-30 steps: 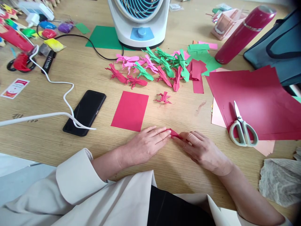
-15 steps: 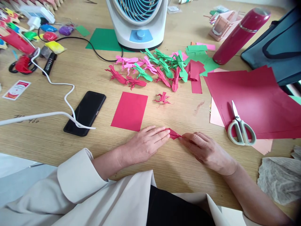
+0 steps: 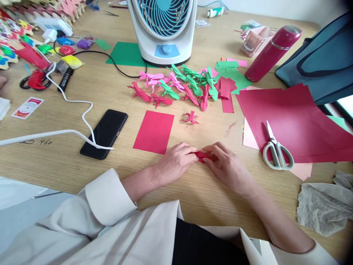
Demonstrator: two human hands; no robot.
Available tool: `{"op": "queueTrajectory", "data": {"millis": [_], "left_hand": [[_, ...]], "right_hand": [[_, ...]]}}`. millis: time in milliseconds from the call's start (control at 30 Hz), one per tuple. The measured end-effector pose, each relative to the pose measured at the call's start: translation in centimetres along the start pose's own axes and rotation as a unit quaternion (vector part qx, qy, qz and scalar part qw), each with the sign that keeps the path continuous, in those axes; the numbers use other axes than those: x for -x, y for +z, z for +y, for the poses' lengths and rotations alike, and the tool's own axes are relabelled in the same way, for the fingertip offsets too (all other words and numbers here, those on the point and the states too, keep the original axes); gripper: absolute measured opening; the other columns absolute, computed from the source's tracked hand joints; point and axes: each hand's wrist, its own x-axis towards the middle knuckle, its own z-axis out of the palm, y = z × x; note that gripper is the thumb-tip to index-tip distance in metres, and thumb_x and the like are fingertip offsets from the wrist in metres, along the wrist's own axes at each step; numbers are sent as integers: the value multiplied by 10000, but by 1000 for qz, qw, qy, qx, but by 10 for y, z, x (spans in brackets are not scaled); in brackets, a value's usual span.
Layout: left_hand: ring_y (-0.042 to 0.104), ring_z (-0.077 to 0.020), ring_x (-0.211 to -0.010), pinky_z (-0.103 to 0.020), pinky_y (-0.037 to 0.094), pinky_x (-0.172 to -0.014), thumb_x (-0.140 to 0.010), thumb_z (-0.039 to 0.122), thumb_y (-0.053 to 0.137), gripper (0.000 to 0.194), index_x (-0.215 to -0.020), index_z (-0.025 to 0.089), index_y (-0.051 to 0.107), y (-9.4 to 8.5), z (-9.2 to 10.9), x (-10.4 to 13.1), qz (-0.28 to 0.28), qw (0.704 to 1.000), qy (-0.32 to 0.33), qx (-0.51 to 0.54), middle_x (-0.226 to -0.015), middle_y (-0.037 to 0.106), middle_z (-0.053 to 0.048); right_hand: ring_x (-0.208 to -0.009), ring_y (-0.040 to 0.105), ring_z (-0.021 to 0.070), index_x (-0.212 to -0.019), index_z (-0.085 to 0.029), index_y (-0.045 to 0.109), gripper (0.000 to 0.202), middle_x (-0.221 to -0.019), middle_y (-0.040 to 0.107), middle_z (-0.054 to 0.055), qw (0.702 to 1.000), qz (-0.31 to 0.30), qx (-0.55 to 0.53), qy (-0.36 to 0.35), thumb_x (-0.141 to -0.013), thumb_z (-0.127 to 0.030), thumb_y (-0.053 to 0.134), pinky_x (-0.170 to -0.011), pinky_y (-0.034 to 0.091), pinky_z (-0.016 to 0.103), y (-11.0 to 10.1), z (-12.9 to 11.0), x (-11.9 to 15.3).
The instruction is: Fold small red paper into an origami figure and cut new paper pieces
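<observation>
Between my two hands a small folded piece of red paper (image 3: 202, 156) lies low over the table, largely covered by fingers. My left hand (image 3: 176, 162) pinches its left end, and my right hand (image 3: 224, 163) grips the right end between thumb and fingers. Just beyond sits a small red origami figure (image 3: 190, 117) with thin legs. A flat red paper sheet (image 3: 154, 131) lies to the left of it. Farther back is a cluster of folded figures in red, pink and green, among them a green origami figure (image 3: 168, 89).
Scissors (image 3: 277, 149) rest on large red sheets (image 3: 298, 121) at the right, near a red thermos (image 3: 273, 53) and a crumpled cloth (image 3: 325, 206). A black phone (image 3: 104, 132) lies left under a white cable (image 3: 68, 131). A fan (image 3: 167, 33) stands at the back.
My left fingers, laid flat over the paper before, are now bent and pinch it. My right hand has shifted left, closer to the left one. The camera view has tilted slightly up.
</observation>
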Motion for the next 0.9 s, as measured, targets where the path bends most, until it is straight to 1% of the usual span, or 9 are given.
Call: {"op": "queueTrajectory", "data": {"millis": [67, 167, 267, 333, 433, 567, 733, 900], "left_hand": [[582, -195, -1106, -357, 515, -977, -976, 148, 488, 235, -1081, 157, 699, -1, -1, 3, 3, 1000, 12, -6, -1208, 682, -73], [574, -221, -1167, -411, 501, -1011, -988, 158, 464, 274, -1180, 155, 660, -5, -2, 9, -7, 998, 42, -44, -1279, 661, -78], [563, -235, -1217, -438, 483, -1047, -986, 148, 457, 301, -1232, 152, 629, -7, -3, 14, -31, 995, 57, -70, -1342, 628, -83], [554, -227, -1250, -440, 465, -1082, -984, 131, 443, 335, -1282, 150, 595, -7, -4, 16, -39, 995, 59, -68, -1365, 612, -95], [532, -203, -1302, -435, 435, -1134, -978, 89, 408, 385, -1335, 140, 542, -8, -7, 22, -26, 997, 56, -46, -1370, 604, -113], [528, -197, -1316, -414, 437, -1148, -970, 67, 402, 365, -1290, 126, 566, -12, -10, 30, -4, 998, 50, -37, -1346, 615, -123], [545, -238, -1289, -447, 459, -1117, -978, 93, 428, 362, -1306, 141, 573, -14, -6, 30, -31, 991, 70, -113, -1334, 611, -135], [545, -252, -1269, -445, 478, -1085, -985, 121, 437, 341, -1290, 153, 588, -13, 1, 27, -36, 984, 61, -163, -1330, 600, -134]], "right_hand": [[-916, 611, 210, -1108, -200, 615, 170, -1029, 606, 89, 999, 24, 17, -31, -972, -197, 514, -803, 520, 353, 4, -1, 1], [-927, 588, 228, -1120, -183, 640, 208, -1049, 644, 104, 989, 55, 86, -111, -954, -139, 522, -823, 490, 393, 9, 3, 7], [-901, 581, 228, -1181, -179, 637, 272, -1085, 687, 95, 972, 47, 145, -179, -940, -99, 539, -787, 459, 400, 12, 9, 12], [-909, 581, 226, -1208, -168, 629, 290, -1102, 699, 93, 964, 42, 165, -203, -942, -93, 541, -778, 445, 393, 12, 12, 14], [-914, 580, 224, -1198, -158, 635, 274, -1095, 708, 90, 958, 40, 181, -220, -950, -94, 536, -774, 431, 385, 12, 13, 14], [-913, 574, 225, -1208, -137, 628, 274, -1091, 706, 97, 956, 25, 186, -225, -962, -95, 515, -789, 428, 387, 10, 13, 14], [-950, 574, 235, -1257, -144, 606, 307, -1102, 696, 106, 956, 8, 183, -229, -969, -107, 505, -821, 431, 394, 8, 14, 15], [-941, 567, 231, -1307, -149, 576, 337, -1108, 687, 112, 956, -8, 186, -226, -986, -124, 478, -831, 427, 400, 8, 13, 14]]}}
